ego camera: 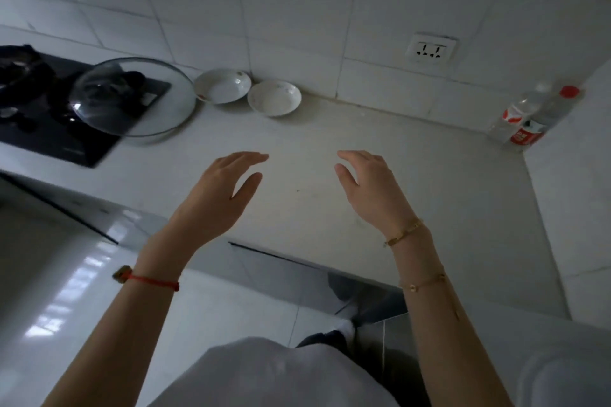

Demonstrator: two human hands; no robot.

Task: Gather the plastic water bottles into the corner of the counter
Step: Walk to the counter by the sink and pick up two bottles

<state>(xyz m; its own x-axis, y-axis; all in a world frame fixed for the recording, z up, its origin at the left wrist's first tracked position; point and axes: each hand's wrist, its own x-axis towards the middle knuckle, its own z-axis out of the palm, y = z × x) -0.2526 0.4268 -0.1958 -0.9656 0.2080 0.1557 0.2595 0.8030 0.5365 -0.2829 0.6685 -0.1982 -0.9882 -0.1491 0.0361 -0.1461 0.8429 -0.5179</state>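
Two clear plastic water bottles with red-and-white labels stand side by side in the far right corner of the pale counter [429, 182]. The nearer bottle [542, 119] has a red cap; the one behind it [515, 112] is partly covered. My left hand [221, 195] and my right hand [370, 188] hover over the middle of the counter, palms facing each other, fingers apart and holding nothing. Both hands are well left of the bottles.
Two white bowls [222, 86] [274, 98] sit against the tiled back wall. A glass pot lid [132, 96] leans over the edge of the black gas stove [49, 109] at left. A wall socket [431, 50] is above the counter. A side wall [575, 175] bounds the counter at right.
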